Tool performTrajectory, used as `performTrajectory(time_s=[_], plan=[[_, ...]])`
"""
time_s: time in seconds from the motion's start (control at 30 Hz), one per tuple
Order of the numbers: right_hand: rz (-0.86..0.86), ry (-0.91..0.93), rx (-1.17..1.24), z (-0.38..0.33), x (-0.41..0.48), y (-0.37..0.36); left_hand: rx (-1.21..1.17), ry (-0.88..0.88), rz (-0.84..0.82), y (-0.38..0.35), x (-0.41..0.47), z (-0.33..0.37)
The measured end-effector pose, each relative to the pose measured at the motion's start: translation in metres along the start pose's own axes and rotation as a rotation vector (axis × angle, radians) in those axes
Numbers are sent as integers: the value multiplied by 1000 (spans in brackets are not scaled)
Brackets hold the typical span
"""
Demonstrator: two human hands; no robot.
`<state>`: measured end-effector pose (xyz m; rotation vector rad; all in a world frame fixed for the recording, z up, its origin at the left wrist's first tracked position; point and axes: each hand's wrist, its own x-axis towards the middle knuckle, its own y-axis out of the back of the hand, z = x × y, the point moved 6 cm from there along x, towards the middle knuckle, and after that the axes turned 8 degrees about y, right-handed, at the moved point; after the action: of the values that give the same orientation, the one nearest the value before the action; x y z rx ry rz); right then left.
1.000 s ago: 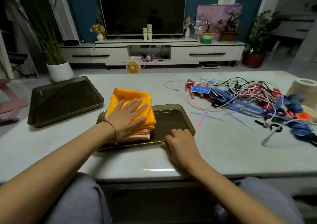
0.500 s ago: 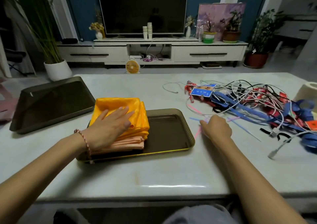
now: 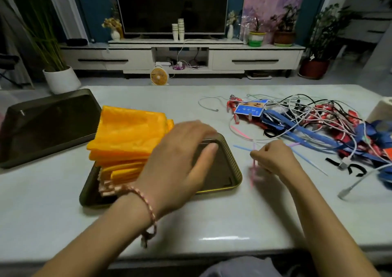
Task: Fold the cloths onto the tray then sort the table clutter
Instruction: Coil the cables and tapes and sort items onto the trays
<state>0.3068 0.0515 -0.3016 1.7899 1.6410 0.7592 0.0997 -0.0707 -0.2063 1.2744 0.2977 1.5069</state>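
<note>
A stack of folded orange cloths (image 3: 127, 134) over a pink cloth lies on the left half of the near brown tray (image 3: 230, 170). My left hand (image 3: 180, 162) hovers over the tray's bare right half, fingers spread and relaxed, holding nothing. To the right of the tray, my right hand (image 3: 273, 160) pinches a thin pink strip (image 3: 253, 171) lifted off the table; the strip is blurred. A tangle of cables, blue straps and red pieces (image 3: 318, 124) covers the table's right side.
A second, empty dark tray (image 3: 48, 124) sits at the far left of the table. A roll of paper (image 3: 379, 111) stands at the right edge. Thin blue strips (image 3: 305, 158) lie loose near my right hand. A TV stand and plants are beyond the table.
My left hand has left the orange stack and moved right over the tray's bare half. My right hand has picked up a pink strip from the table.
</note>
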Motion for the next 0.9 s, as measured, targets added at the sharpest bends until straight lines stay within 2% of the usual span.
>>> performTrajectory(time_s=[0.07,0.13,0.2,0.3,0.4,0.47,0.53,0.57,0.73,0.83,0.9], plan=[[18,125,55,-19,-15,-6,-96,122,-160,-41,4,8],[0,214,69,-38,-22,-16,-68,328,-287,-83,9,-10],[-20,263,41,-52,-16,-27,-103,499,-307,-105,16,-30],[-80,280,-69,-60,-5,-43,-132,575,-307,-124,23,-44],[-135,306,-70,-57,1,-38,-60,601,-401,-141,25,-53],[-2,322,20,-52,13,-9,-112,622,-414,-146,27,-62],[133,314,77,-40,27,24,-187,641,-359,-141,26,-67],[142,300,66,-31,34,32,-202,644,-333,-139,26,-68],[-45,288,-245,14,35,9,-267,588,-191,-127,26,-63],[56,279,-213,14,22,13,-272,468,-92,-116,25,-54],[64,236,-302,4,14,12,-265,420,-88,-116,25,-49]])
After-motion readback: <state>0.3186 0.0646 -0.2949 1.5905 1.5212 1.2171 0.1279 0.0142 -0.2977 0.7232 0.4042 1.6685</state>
